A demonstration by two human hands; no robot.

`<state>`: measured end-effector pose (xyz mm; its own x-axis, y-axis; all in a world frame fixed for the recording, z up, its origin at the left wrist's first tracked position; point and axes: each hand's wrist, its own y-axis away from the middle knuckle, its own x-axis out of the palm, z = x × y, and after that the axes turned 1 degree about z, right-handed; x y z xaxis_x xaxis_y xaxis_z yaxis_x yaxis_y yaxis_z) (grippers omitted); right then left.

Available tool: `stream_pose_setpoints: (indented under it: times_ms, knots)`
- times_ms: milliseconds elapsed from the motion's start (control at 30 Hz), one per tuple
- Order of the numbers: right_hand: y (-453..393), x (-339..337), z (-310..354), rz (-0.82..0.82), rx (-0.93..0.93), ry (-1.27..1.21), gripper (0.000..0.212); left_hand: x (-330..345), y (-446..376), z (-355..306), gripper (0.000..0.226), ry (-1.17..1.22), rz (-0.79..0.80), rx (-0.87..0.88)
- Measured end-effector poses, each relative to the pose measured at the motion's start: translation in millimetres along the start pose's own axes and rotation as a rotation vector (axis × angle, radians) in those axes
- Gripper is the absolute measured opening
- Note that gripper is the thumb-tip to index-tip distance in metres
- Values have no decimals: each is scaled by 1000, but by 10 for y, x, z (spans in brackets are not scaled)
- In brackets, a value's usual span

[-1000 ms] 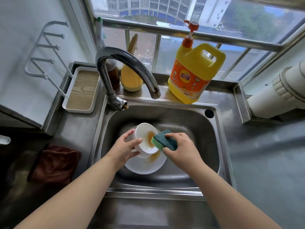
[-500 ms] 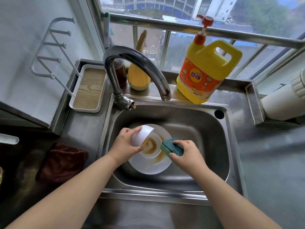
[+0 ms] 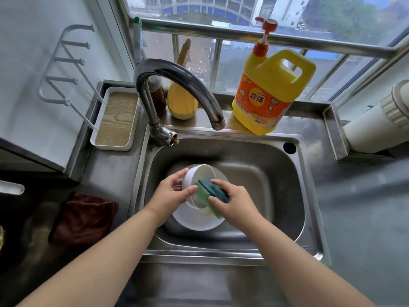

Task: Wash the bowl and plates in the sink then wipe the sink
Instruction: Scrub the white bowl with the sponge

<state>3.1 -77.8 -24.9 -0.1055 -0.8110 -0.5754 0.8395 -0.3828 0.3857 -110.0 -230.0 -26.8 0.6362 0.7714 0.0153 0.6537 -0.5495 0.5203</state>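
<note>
The steel sink [image 3: 276, 185] fills the middle of the view, sunk into the grey table [image 3: 365, 218], with the curved tap [image 3: 177, 85] arching over its back rim and no water visibly running. On the ledge behind stands a big yellow detergent jug [image 3: 270, 91] with a pump top. A dark red cloth [image 3: 84, 218] lies on the table left of the basin.

Flat on the sink floor lies a white plate [image 3: 199, 222], face up, with a smear of brownish residue near the sponge; whether more plates are stacked under it I cannot tell. Above it the left hand [image 3: 172, 193] grips the white bowl [image 3: 199, 176], fingers curled round the outer wall and thumb at the rim. The bowl is tipped on its side, its mouth facing right and slightly toward the person, its axis roughly level. The right hand [image 3: 234, 202] clasps the green sponge [image 3: 210, 193], dark scouring face up, and presses one end into the bowl's mouth.

The bowl looks rigid, glazed and light, probably slick once soapy and likely to chip if dropped onto steel, so a hold across wall and rim seems sound. The sponge is soft and gives under pressure. The plate would best be lifted by its edge.
</note>
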Motion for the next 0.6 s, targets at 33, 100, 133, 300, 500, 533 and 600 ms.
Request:
stream_pose_setpoints:
  times_ms: [33,100,133,300,500,533,600]
  knots:
    - [-8,58,29,31,4,-38,46,22,21,-11,58,27,20,-3]
    - [9,150,72,122,24,-133,42,36,46,-43,58,47,42,7]
    - [19,171,78,162,20,-154,42,24,53,-54,58,60,46,10]
    - [-20,29,8,293,-166,506,43,-40,79,-82,56,52,96,-44]
    - [-311,-283,-1,-112,-863,1110,27,-62,-3,-263,46,1,168,-172]
    - [-312,-298,1,-137,-883,1115,26,-65,-19,-301,46,-17,175,-170]
    - [-257,-238,2,-137,-757,1072,28,-39,-29,-333,47,-25,164,-142]
